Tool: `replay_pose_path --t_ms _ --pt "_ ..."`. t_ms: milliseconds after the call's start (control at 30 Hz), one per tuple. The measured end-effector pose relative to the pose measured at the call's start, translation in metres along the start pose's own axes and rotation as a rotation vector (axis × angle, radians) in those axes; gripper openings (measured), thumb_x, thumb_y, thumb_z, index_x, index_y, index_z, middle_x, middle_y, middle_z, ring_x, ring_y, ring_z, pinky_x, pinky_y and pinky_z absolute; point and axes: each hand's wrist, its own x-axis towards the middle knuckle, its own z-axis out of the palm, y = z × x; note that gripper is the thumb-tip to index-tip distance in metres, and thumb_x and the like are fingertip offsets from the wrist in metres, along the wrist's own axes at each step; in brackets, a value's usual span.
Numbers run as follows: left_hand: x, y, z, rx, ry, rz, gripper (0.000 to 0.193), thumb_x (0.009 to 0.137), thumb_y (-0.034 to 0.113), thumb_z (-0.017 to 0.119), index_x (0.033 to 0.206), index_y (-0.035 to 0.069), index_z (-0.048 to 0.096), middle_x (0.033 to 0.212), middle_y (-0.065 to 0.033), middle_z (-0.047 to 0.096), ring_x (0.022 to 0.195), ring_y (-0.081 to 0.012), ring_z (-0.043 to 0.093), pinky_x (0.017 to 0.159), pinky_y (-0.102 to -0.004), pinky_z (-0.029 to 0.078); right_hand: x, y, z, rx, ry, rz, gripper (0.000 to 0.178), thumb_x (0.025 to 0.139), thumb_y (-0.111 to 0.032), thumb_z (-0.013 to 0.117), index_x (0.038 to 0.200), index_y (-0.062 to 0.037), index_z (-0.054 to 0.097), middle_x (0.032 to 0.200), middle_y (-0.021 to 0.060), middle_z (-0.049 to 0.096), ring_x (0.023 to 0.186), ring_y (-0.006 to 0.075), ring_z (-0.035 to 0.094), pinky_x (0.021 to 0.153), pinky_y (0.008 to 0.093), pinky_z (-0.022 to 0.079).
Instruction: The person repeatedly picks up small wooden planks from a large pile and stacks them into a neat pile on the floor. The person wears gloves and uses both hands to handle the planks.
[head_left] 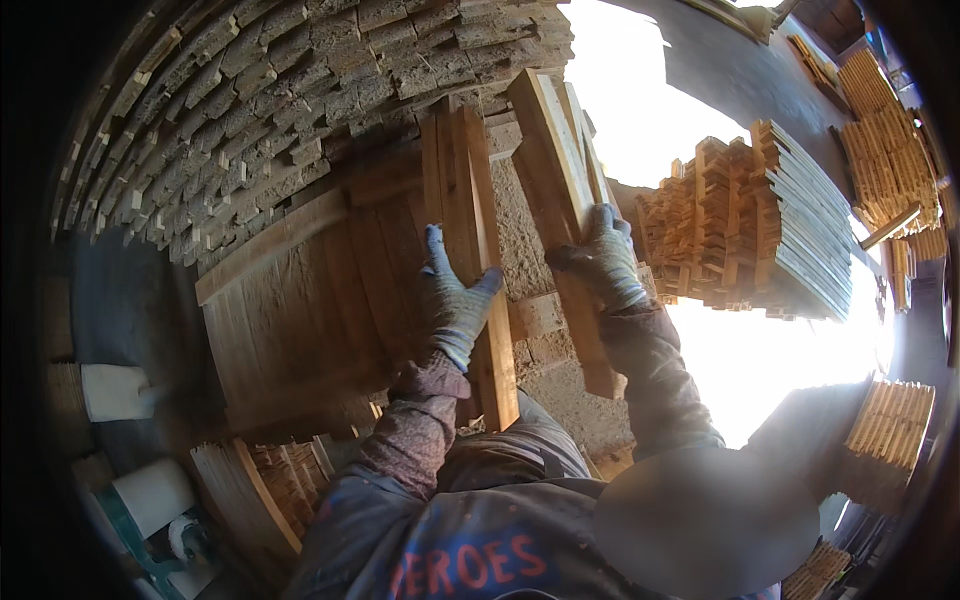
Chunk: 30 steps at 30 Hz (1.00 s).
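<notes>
Left hand (452, 305) is closed on a bundle of slats (470, 250); right hand (603, 258) seems closed on a plank (560, 170). Both boards run lengthwise up and away from the fingers, over the stack (280, 110).

No packages, labels, signs or screens visible.

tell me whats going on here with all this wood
A person in grey work gloves handles wooden boards. The left hand presses on a bundle of upright boards, while the right hand grips a second tilted bundle. Big stacks of cut wood surround them; another stack sits in sunlight.
</notes>
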Motion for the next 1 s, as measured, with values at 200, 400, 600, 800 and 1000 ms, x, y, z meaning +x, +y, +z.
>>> replay_pose_path --t_ms 200,400,600,800,1000 --pt "0.012 -0.01 0.016 0.124 -0.096 -0.064 0.121 0.08 0.056 0.084 0.163 0.003 0.014 0.159 -0.0327 0.033 0.145 -0.0438 0.042 0.118 -0.0486 0.039 0.036 0.053 0.071 0.412 -0.131 -0.2 0.105 0.085 -0.051 0.081 0.16 -0.0033 0.024 0.138 0.024 0.056 0.131 0.0377 0.053 0.109 0.0484 0.046" --pt "0.006 -0.019 0.016 0.024 -0.293 -0.495 0.12 0.081 0.071 0.075 0.156 -0.012 0.029 0.154 -0.0315 0.045 0.147 -0.0408 0.041 0.121 -0.0432 0.035 0.077 0.104 0.102 0.704 -0.258 -0.084 0.082 0.097 -0.037 0.073 0.156 0.0051 0.035 0.122 0.0108 0.067 0.112 0.0141 0.06 0.097 0.0304 0.05" --pt "0.005 -0.035 -0.003 -0.237 -0.334 -0.452 0.081 0.094 0.056 0.071 0.144 -0.004 0.05 0.135 -0.0142 0.062 0.128 -0.0251 0.057 0.108 -0.0349 0.044 0.058 0.102 0.076 1.028 -0.21 0.008 0.07 0.096 -0.035 0.076 0.149 0.0027 0.048 0.121 0.0057 0.067 0.105 0.0141 0.063 0.093 0.0286 0.051" --pt "0.001 -0.056 -0.024 -0.427 -0.345 -0.521 0.079 0.096 0.041 0.076 0.15 -0.007 0.044 0.144 -0.0112 0.059 0.133 -0.0175 0.053 0.116 -0.0314 0.038 0.026 0.09 0.024 0.927 0.035 -0.145 0.065 0.08 -0.021 0.092 0.131 0.0037 0.058 0.105 0.0075 0.071 0.092 0.0178 0.067 0.081 0.0309 0.055" --pt "0.012 -0.068 -0.039 -0.42 -0.287 -0.512 0.077 0.094 0.037 0.078 0.15 -0.004 0.047 0.139 -0.011 0.062 0.128 -0.0197 0.057 0.114 -0.0345 0.041 0.03 0.107 0.01 1.05 -0.019 -0.048 0.024 0.092 -0.015 0.079 0.11 0.0012 0.073 0.096 0.0024 0.073 0.082 0.0133 0.066 0.075 0.0309 0.055"
